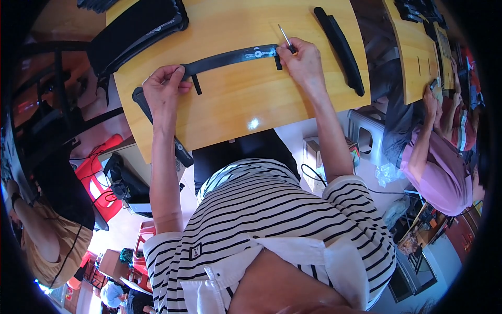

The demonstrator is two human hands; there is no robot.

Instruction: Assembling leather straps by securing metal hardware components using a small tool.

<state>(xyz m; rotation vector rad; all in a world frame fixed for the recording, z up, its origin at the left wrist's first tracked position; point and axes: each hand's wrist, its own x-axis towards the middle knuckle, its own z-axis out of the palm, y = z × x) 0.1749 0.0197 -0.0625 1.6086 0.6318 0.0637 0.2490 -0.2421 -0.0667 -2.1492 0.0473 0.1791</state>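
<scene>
A long black strap with pale printing near its right end stretches between my two hands over the wooden table. My left hand is closed, pinching the strap's left end between thumb and fingers. At the other end, my right hand is closed on the strap and on a small screwdriver-like tool. The tool's thin metal shaft points up and away; most of its handle is hidden in the fingers. Two short narrow black tabs hang below the strap, one near my left hand, the other near my right.
A pile of black straps lies at the table's far left. Another black strap rests at the right, and one hangs by the left edge. People work on both sides; a second table stands at the right.
</scene>
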